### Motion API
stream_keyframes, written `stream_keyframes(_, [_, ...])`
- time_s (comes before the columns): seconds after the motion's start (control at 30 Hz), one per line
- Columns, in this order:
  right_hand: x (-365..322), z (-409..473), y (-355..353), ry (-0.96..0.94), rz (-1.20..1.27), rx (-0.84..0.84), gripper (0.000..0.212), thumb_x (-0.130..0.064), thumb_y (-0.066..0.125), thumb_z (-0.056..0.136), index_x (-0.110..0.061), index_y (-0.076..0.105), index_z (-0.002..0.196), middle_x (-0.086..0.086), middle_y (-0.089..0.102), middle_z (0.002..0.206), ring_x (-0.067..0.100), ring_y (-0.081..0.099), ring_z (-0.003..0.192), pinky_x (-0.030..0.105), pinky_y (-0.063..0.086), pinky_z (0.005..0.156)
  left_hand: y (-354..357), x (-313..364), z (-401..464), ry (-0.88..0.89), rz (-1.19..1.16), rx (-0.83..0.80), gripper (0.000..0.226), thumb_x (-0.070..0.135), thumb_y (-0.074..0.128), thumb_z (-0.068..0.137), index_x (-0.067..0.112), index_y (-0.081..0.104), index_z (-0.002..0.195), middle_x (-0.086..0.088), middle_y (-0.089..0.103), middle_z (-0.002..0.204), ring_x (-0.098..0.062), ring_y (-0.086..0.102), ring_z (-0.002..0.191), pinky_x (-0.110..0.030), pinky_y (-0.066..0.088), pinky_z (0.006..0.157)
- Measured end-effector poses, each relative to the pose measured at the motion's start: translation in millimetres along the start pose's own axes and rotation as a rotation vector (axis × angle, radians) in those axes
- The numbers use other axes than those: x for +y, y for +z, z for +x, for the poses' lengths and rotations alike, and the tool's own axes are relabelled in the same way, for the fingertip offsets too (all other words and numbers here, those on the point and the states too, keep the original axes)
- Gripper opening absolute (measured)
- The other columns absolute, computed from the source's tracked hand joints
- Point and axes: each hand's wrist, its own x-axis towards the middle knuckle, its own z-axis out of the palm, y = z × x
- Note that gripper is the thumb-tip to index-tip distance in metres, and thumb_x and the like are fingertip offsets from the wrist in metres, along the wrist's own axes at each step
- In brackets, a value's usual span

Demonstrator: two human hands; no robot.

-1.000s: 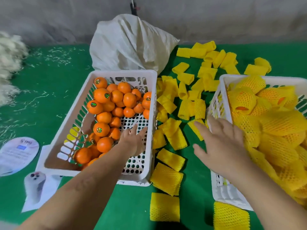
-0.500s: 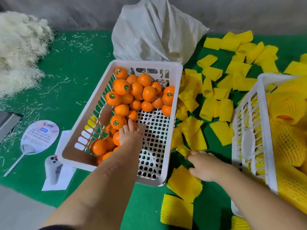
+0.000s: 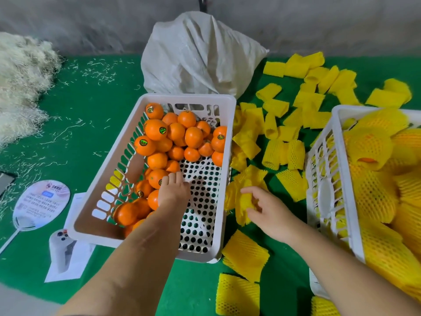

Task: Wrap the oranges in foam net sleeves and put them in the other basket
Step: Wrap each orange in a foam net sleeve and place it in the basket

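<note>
the oranges (image 3: 182, 137) lie heaped in the left basket (image 3: 227, 179), centre of the frame, piled toward its far and left sides so the perforated floor shows bare on the right. the left hand (image 3: 173, 192) reaches in low, fingers curled down over one orange (image 3: 157, 177) at the heap's near edge; whether the grip has closed on it i cannot tell. the right hand (image 3: 268, 213), just right of that basket, pinches a yellow sleeve (image 3: 245, 204) off the green desk (image 3: 91, 124), likely to have it ready for the fruit. loose sleeves (image 3: 280, 142) lie scattered between the baskets, within reach. the right basket (image 3: 323, 192), at the frame's right edge, holds wrapped oranges (image 3: 373, 192).
</note>
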Motion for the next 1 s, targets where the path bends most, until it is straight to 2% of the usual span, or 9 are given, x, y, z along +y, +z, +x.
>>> stream_keyframes(0.1, [-2.8,-8.3,-11.7,-0.026,0.205,0.149,0.038,-0.021,0.052,0.101,-0.049,0.062,0.126,-0.017,0.055,0.062,0.005,0.04,0.047,0.019,0.036,0.046,-8.1,0.0,-0.3,-0.019,-0.15,-0.036,0.052,0.036,0.058,0.103,0.02,0.04,0.15,-0.009,0.049,0.148,-0.032,0.045,0.135,-0.041,0.034,0.108])
stream_keyframes(0.17, [-0.8,-17.1,-22.6,-0.004,0.331,0.224,0.034,-0.029,0.049,0.096,-0.049,0.068,0.116,-0.013,0.042,0.048,0.006,0.032,0.042,0.021,0.027,0.04,-20.0,-0.3,-7.3,-0.036,-0.46,-0.051,0.065,0.038,0.071,0.095,0.019,0.036,0.147,-0.006,0.055,0.142,-0.032,0.053,0.13,-0.043,0.043,0.103])
stream_keyframes(0.23, [4.3,-25.5,-32.2,0.016,0.365,0.276,0.037,-0.035,0.048,0.087,-0.053,0.067,0.114,-0.011,0.056,0.055,0.007,0.044,0.045,0.02,0.034,0.042,-37.1,-3.9,-17.1,-0.117,-0.907,0.047,0.068,0.04,0.076,0.091,0.019,0.038,0.144,-0.005,0.054,0.133,-0.031,0.059,0.121,-0.045,0.054,0.092])
stream_keyframes(0.33, [15.4,-25.9,-41.7,0.118,0.466,0.362,0.044,-0.044,0.061,0.071,-0.051,0.062,0.115,-0.014,0.074,0.098,0.011,0.072,0.085,0.031,0.059,0.073,-74.3,-8.9,-36.6,-0.108,-1.45,0.36,0.066,0.044,0.078,0.089,0.021,0.051,0.144,-0.005,0.059,0.133,-0.026,0.062,0.119,-0.045,0.057,0.096])
stream_keyframes(0.43, [18.3,-14.7,-47.1,0.189,0.641,0.483,0.047,-0.047,0.071,0.06,-0.033,0.069,0.105,0.0,0.077,0.101,0.025,0.074,0.09,0.035,0.058,0.068,-111.0,3.8,-76.7,0.148,-1.756,0.489,0.064,0.061,0.08,0.083,0.043,0.054,0.139,0.006,0.062,0.135,-0.008,0.067,0.113,-0.02,0.058,0.085])
stream_keyframes(0.6, [12.3,-9.6,-47.3,0.186,0.55,0.61,0.025,-0.054,0.074,0.07,-0.039,0.071,0.09,-0.003,0.074,0.09,0.021,0.074,0.085,0.046,0.064,0.07,-126.0,50.3,-112.8,0.65,-1.616,0.212,0.069,0.044,0.088,0.081,0.037,0.057,0.142,0.009,0.045,0.15,-0.006,0.052,0.133,-0.026,0.055,0.1])
stream_keyframes(0.73, [-0.4,-15.7,-39.2,0.121,0.59,0.442,0.033,-0.059,0.08,0.062,-0.047,0.069,0.092,-0.011,0.076,0.094,0.02,0.072,0.094,0.04,0.058,0.077,-126.8,56.1,-107.8,0.787,-1.46,-0.026,0.07,0.035,0.09,0.081,0.04,0.059,0.143,0.012,0.03,0.165,0.005,0.027,0.15,-0.032,0.042,0.117])
stream_keyframes(0.87, [-4.1,-18.5,-40.6,0.113,0.588,0.451,0.024,-0.042,0.089,0.076,-0.037,0.072,0.092,-0.007,0.077,0.099,0.022,0.072,0.1,0.043,0.058,0.084,-129.7,50.8,-104.7,0.825,-1.539,-0.243,0.068,0.033,0.089,0.082,0.042,0.059,0.143,0.007,0.061,0.145,-0.012,0.06,0.132,-0.044,0.049,0.113])
stream_keyframes(1.0, [-4.0,-20.0,-41.4,0.072,0.55,0.456,0.016,-0.029,0.083,0.086,-0.042,0.076,0.094,-0.012,0.077,0.1,0.019,0.072,0.102,0.043,0.059,0.089,-127.5,56.2,-106.8,0.771,-1.521,-0.208,0.068,0.038,0.088,0.081,0.033,0.06,0.142,0.006,0.071,0.13,-0.013,0.068,0.118,-0.045,0.053,0.108])
